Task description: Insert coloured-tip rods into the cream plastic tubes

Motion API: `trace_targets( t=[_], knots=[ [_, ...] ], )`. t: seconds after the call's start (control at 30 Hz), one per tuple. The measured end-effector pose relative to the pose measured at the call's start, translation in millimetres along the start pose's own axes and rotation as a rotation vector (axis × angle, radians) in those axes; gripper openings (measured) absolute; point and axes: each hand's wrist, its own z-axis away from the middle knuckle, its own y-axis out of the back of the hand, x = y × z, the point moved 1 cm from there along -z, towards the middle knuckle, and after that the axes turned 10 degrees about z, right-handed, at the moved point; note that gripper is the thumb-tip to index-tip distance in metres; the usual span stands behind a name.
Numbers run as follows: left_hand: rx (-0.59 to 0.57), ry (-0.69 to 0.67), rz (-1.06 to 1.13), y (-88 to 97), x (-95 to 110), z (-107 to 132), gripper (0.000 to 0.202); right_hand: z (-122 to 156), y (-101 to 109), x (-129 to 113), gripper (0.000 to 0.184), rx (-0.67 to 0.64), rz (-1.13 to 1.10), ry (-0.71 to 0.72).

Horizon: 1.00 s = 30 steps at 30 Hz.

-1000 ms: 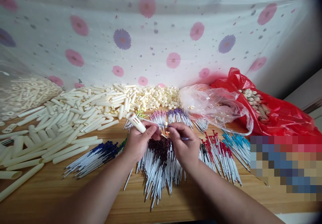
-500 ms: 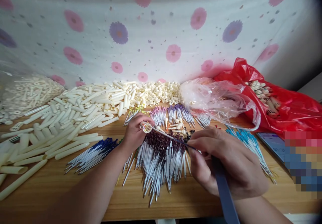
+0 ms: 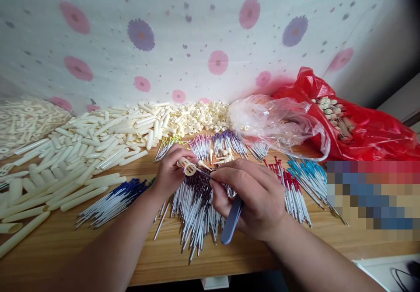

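My left hand (image 3: 171,169) is closed round a short cream slotted plastic pen part (image 3: 187,166), its open end turned towards my right hand. Inside that end I see small coloured bits, too small to make out. My right hand (image 3: 251,191) pinches what look like grey tweezers (image 3: 231,222), whose rounded end hangs below the palm. A thin dark tip (image 3: 205,173) reaches from the right fingertips to the mouth of the pen part; whether a refill is between them I cannot tell. Below both hands lies a fan of dark-topped white pen refills (image 3: 197,213).
Blue-topped refills (image 3: 111,200) lie left, red-topped (image 3: 292,191) and light-blue-topped ones (image 3: 311,178) right. Cream tubes (image 3: 85,152) and slotted pieces (image 3: 203,115) are heaped behind. A clear bag (image 3: 275,119) and a red bag (image 3: 370,130) stand back right. Cream cone tips (image 3: 225,155) lie mid-table.
My right hand has moved left, close to the pen part. The white refill that stretched between the hands now hardly shows. The pen part has turned more side-on, and the whole view has shifted slightly.
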Motion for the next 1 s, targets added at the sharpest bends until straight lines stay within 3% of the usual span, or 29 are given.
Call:
trace_targets(
  t=[0.43, 0.73, 0.8, 0.93, 1.0],
  knots=[
    [0.012, 0.054, 0.058, -1.1, 0.8, -1.2, 0.015, -0.7, 6.7, -1.6, 0.007, -0.028, 0.004, -0.028],
    [-0.042, 0.007, -0.027, -1.4, 2.8, -0.2, 0.011, 3.5, -5.2, 2.2, 0.006, -0.049, 0.023, -0.052],
    [-0.072, -0.023, -0.082, 1.0, 3.9, 0.8, 0.019, 4.4, -9.4, 4.9, 0.007, -0.081, -0.007, -0.091],
    [-0.15, -0.073, -0.134, 5.5, 8.9, 2.7, 0.057, 7.8, -18.3, 9.5, 0.006, -0.101, -0.042, -0.145],
    [-0.131, -0.094, -0.168, 6.9, 11.6, 3.3, 0.06, 10.3, -22.3, 10.8, 0.006, -0.114, -0.051, -0.145]
  ],
)
